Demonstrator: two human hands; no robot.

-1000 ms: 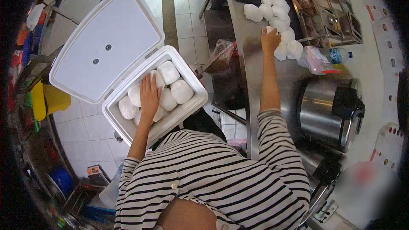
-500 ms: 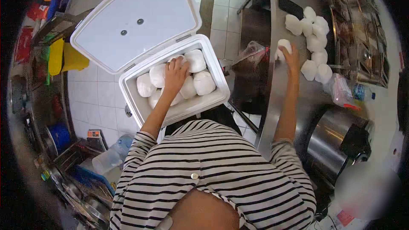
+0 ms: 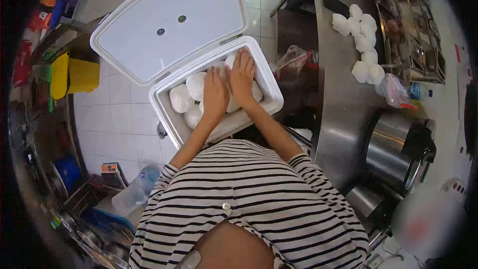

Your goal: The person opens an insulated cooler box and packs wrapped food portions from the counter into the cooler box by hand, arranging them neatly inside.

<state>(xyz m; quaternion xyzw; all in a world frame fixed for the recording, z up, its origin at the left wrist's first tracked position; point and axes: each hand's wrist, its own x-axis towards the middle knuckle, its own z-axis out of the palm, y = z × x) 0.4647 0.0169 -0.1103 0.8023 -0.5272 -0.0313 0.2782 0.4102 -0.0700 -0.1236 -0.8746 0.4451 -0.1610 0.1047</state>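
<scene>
A white cooler box stands in front of me with its lid swung back. Inside lie several round white bundles. My left hand rests on the bundles near the middle, its fingers stretched out over them. Beside it, my right hand lies flat over bundles at the box's right end, fingers extended. The hands cover part of the contents. More white bundles sit in a cluster on the steel counter to the right.
Behind the counter's bundles are a black phone-like slab and a metal rack. A pink plastic bag, a bottle and a large steel pot are nearer. A yellow bin stands at left.
My right hand has moved left from the counter, where it held a white bundle, into the cooler beside my left hand. That bundle is gone from the counter's near edge.
</scene>
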